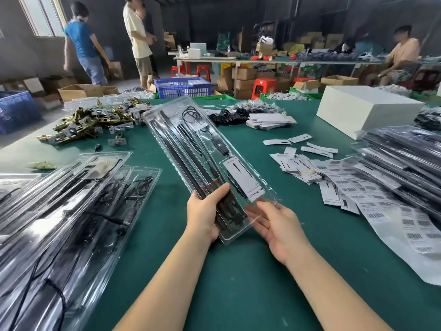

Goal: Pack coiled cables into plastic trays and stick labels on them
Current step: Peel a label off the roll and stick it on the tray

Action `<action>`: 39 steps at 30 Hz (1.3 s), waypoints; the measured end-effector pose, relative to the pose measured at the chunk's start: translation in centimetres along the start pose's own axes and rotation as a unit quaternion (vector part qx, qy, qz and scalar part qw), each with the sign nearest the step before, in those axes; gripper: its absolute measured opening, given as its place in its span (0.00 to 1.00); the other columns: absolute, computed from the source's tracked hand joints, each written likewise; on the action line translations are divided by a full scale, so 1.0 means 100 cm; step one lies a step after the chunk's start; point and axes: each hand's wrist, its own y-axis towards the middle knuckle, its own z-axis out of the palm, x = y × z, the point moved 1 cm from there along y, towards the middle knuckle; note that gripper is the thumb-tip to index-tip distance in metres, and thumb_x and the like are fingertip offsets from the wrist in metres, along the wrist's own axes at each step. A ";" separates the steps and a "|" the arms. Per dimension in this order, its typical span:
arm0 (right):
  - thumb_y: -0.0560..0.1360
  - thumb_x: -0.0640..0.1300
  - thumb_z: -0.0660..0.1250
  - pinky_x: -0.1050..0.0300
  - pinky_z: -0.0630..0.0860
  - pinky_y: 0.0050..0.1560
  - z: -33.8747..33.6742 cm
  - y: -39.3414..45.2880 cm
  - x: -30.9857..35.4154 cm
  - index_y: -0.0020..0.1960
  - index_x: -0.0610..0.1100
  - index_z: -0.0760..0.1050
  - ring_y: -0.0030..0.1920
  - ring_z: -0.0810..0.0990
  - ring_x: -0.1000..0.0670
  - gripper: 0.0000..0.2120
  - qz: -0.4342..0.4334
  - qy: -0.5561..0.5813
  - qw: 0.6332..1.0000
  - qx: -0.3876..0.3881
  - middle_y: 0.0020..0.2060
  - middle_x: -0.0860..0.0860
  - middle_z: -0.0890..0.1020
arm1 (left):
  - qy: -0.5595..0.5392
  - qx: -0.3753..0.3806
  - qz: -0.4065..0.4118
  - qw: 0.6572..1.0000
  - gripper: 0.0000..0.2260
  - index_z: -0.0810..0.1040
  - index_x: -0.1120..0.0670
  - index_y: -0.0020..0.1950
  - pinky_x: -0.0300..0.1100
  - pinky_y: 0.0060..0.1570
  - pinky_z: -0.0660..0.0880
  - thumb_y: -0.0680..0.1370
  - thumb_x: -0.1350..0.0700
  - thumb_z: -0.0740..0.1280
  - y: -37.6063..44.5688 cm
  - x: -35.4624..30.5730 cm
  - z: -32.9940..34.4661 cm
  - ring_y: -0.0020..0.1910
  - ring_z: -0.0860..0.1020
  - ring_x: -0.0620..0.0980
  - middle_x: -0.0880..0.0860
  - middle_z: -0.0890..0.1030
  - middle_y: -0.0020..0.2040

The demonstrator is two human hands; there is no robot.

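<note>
Green felt covers the work table, and everything else sits on it or is held over it. To the left lies a heap of clear plastic trays with black parts inside, overlapping one another; a second stack is piled at the right edge. Between them, held above the felt and tilted away from the person, is the tray in hand: a long clear blister with black rods, a coiled cable at its far end and a white card near the close end. Loose barcode labels are scattered just right of it.

The left hand grips the tray's near end, thumb over the top face. The right hand is relaxed, palm up, its fingers straight beneath the near corner, supporting but not clutching.

Such thin plastic looks light, springy and slippery, and probably twists if held by one corner. Holding it by the rim at the near end, with a flat hand beneath, seems the safest grip while a label goes on.
</note>
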 end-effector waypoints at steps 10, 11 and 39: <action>0.79 0.37 0.63 0.61 0.79 0.34 0.006 -0.002 0.002 0.48 0.43 0.74 0.37 0.85 0.50 0.03 -0.013 -0.020 0.999 -0.034 0.37 0.46 0.86 | -0.009 -0.013 0.026 1.000 0.15 0.78 0.57 0.52 0.54 0.41 0.81 0.68 0.64 0.77 0.002 0.003 0.001 0.42 0.84 0.57 0.59 0.85 0.46; 0.79 0.37 0.63 0.60 0.79 0.34 0.007 -0.002 0.002 0.47 0.43 0.74 0.36 0.85 0.51 0.04 -0.022 -0.023 0.999 -0.039 0.37 0.46 0.86 | -0.012 -0.013 0.027 0.999 0.15 0.78 0.57 0.52 0.53 0.40 0.81 0.68 0.64 0.77 0.002 0.003 0.002 0.41 0.84 0.57 0.59 0.85 0.45; 0.77 0.43 0.68 0.55 0.80 0.38 -0.013 -0.007 0.025 0.58 0.44 0.76 0.43 0.84 0.49 0.10 -0.037 -0.110 0.990 0.081 0.48 0.46 0.85 | 0.093 0.099 -0.069 0.988 0.19 0.78 0.60 0.57 0.49 0.37 0.80 0.68 0.62 0.75 -0.008 -0.014 -0.005 0.40 0.84 0.58 0.61 0.84 0.46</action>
